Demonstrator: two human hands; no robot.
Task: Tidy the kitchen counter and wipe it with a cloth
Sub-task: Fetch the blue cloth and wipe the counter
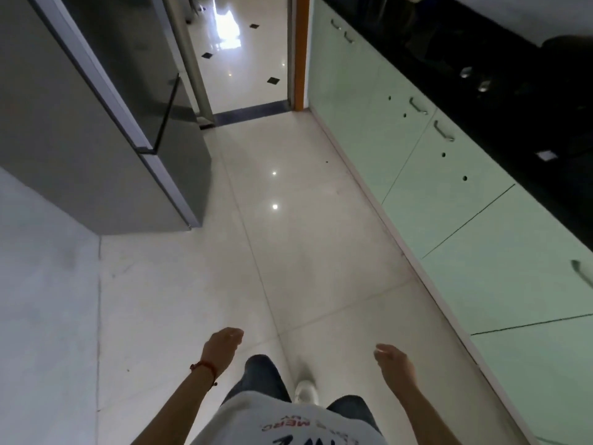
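Shiny pale floor (pixel 288 252) tiles; smooth green cupboards (pixel 481 220) under a black counter (pixel 513 91), right. Left hand (pixel 223 346) and right hand (pixel 393 359) hang loose, empty.

1. Kitchen counter (pixel 500 75): glossy black top, running along the right side of the view above pale green cabinet fronts (pixel 433 187) with metal handles. It stretches from the orange door frame at the far end toward the near right edge.
2. Items on the counter: two small shiny metal pieces (pixel 475 79) near its front edge, and a small white square object (pixel 546 154) further along. Dark shapes behind them are too dim to identify.
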